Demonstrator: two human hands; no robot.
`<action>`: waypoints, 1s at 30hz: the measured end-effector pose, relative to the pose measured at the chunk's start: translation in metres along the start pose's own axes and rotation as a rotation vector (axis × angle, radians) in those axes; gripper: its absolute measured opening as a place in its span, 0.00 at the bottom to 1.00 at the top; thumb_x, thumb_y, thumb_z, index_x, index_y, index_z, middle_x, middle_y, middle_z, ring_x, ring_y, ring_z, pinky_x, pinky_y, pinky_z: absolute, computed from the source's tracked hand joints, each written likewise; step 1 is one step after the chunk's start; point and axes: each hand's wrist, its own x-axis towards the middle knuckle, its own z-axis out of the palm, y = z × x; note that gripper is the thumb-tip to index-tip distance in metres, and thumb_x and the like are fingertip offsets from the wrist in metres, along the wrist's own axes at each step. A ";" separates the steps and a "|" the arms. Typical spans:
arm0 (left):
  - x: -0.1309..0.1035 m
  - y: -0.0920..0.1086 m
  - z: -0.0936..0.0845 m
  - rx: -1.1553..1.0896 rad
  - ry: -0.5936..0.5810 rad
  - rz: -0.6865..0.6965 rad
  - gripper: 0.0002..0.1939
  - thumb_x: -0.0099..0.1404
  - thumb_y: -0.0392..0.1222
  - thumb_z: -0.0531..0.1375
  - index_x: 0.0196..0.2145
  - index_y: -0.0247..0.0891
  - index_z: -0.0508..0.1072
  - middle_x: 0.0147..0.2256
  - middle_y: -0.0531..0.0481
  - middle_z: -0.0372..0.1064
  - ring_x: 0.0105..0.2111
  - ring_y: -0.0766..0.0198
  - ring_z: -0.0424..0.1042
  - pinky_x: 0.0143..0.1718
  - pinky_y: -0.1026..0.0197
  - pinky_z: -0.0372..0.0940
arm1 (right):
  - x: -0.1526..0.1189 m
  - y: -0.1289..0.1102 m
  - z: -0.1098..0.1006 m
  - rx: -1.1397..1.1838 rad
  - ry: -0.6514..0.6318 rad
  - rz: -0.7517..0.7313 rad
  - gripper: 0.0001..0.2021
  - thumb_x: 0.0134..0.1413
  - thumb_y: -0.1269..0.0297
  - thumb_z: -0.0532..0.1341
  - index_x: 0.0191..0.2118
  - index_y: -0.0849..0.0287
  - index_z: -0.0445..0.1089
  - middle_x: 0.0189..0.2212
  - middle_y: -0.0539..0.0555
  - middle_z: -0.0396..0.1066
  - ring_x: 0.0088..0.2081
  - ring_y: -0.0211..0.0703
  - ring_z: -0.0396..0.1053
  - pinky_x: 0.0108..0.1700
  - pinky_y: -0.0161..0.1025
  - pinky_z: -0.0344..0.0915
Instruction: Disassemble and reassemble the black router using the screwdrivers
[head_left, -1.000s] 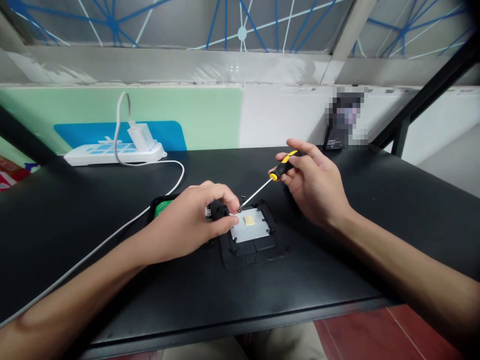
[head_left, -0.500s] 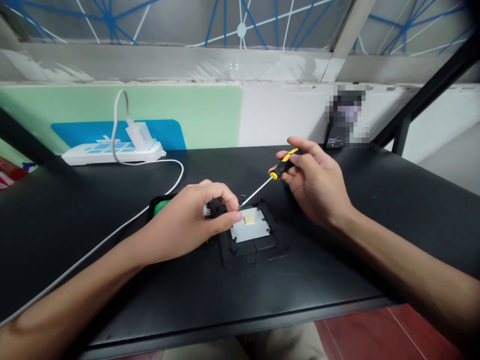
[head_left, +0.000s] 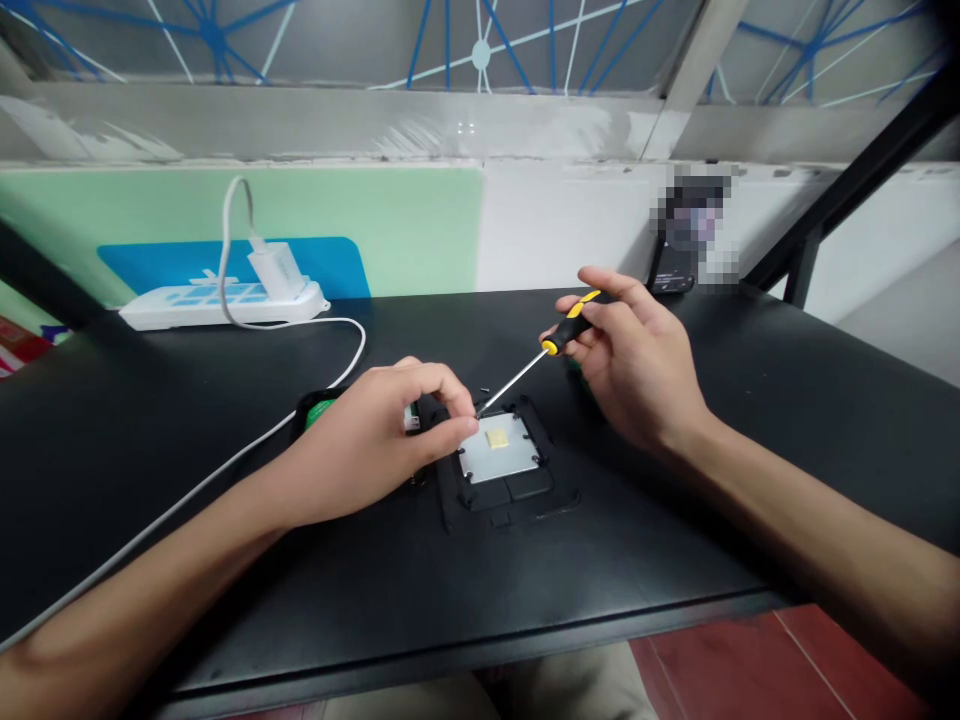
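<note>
My right hand (head_left: 634, 355) is closed around the black and yellow handle of a screwdriver (head_left: 517, 378), which slants down to the left. Its tip meets the upper left corner of a silver metal plate (head_left: 499, 462) with a small pale yellow pad (head_left: 496, 438) on it. The plate lies in a black plastic cover (head_left: 529, 490). At that same corner, the thumb and forefinger of my left hand (head_left: 397, 430) pinch beside the screwdriver tip; what is between them is too small to make out. A black case with a green circuit board (head_left: 319, 411) lies partly hidden behind my left hand.
A white power strip (head_left: 172, 308) with a plugged-in charger (head_left: 276, 270) stands at the back left. Its white cable (head_left: 225, 465) runs across the black table (head_left: 637, 560). A phone (head_left: 671, 268) leans on the wall at the back right. A tiny screw (head_left: 484, 390) lies behind the cover.
Both hands and the screwdriver stay almost in place at the plate's corner. The whole view has shifted very slightly.
</note>
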 end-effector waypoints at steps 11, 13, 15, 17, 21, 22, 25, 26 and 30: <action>-0.001 -0.001 0.000 0.000 0.016 0.001 0.06 0.68 0.45 0.60 0.34 0.45 0.75 0.35 0.59 0.74 0.34 0.63 0.70 0.35 0.58 0.62 | 0.002 0.002 -0.002 -0.001 -0.004 -0.024 0.14 0.54 0.67 0.63 0.46 0.51 0.68 0.37 0.48 0.74 0.30 0.38 0.75 0.37 0.42 0.76; -0.001 -0.001 0.000 0.000 0.020 0.003 0.06 0.68 0.45 0.60 0.34 0.45 0.75 0.35 0.59 0.74 0.34 0.63 0.70 0.35 0.58 0.62 | 0.002 0.001 -0.001 0.009 0.010 -0.021 0.13 0.53 0.68 0.62 0.46 0.51 0.68 0.36 0.48 0.74 0.30 0.38 0.75 0.36 0.42 0.76; -0.001 -0.002 0.000 -0.001 0.026 0.008 0.06 0.68 0.45 0.60 0.33 0.45 0.75 0.35 0.59 0.74 0.34 0.63 0.71 0.36 0.58 0.62 | 0.001 0.001 -0.001 0.012 0.014 -0.026 0.13 0.53 0.69 0.62 0.46 0.51 0.68 0.35 0.48 0.74 0.30 0.37 0.75 0.36 0.41 0.76; 0.000 -0.002 0.001 0.000 0.029 0.007 0.06 0.68 0.45 0.60 0.34 0.45 0.75 0.35 0.59 0.75 0.34 0.63 0.71 0.36 0.58 0.62 | 0.001 0.001 -0.001 0.010 0.009 -0.037 0.13 0.54 0.68 0.62 0.45 0.51 0.68 0.35 0.48 0.74 0.29 0.37 0.75 0.36 0.41 0.76; 0.000 -0.001 0.000 0.005 0.035 0.004 0.06 0.68 0.44 0.60 0.33 0.45 0.75 0.34 0.59 0.75 0.34 0.63 0.71 0.35 0.58 0.62 | 0.000 0.000 0.000 0.024 0.025 -0.025 0.13 0.53 0.69 0.62 0.45 0.52 0.69 0.35 0.48 0.74 0.30 0.37 0.75 0.35 0.40 0.76; 0.000 0.000 0.000 0.005 0.038 0.005 0.06 0.68 0.44 0.60 0.33 0.45 0.75 0.34 0.59 0.75 0.34 0.64 0.71 0.35 0.59 0.62 | 0.000 0.000 0.000 0.026 0.029 -0.023 0.13 0.53 0.69 0.62 0.45 0.52 0.69 0.35 0.48 0.74 0.30 0.37 0.74 0.35 0.39 0.75; 0.000 0.000 0.001 0.003 0.046 -0.004 0.06 0.68 0.45 0.61 0.33 0.46 0.75 0.34 0.59 0.75 0.33 0.64 0.71 0.34 0.59 0.62 | -0.001 -0.002 0.001 0.020 0.031 -0.037 0.12 0.54 0.69 0.62 0.45 0.52 0.70 0.35 0.47 0.74 0.29 0.34 0.73 0.35 0.36 0.75; 0.000 0.000 0.001 0.003 0.052 -0.013 0.06 0.67 0.46 0.61 0.33 0.46 0.75 0.34 0.59 0.75 0.33 0.64 0.71 0.34 0.59 0.62 | -0.002 -0.002 0.002 0.018 0.033 -0.044 0.12 0.55 0.69 0.62 0.46 0.52 0.70 0.35 0.47 0.74 0.28 0.33 0.72 0.35 0.35 0.75; 0.000 -0.001 0.002 0.028 0.107 -0.061 0.06 0.66 0.47 0.61 0.33 0.46 0.76 0.35 0.57 0.76 0.33 0.63 0.72 0.35 0.58 0.63 | -0.004 -0.003 0.002 0.013 0.026 -0.076 0.12 0.56 0.69 0.64 0.46 0.53 0.69 0.35 0.48 0.74 0.28 0.32 0.70 0.34 0.34 0.74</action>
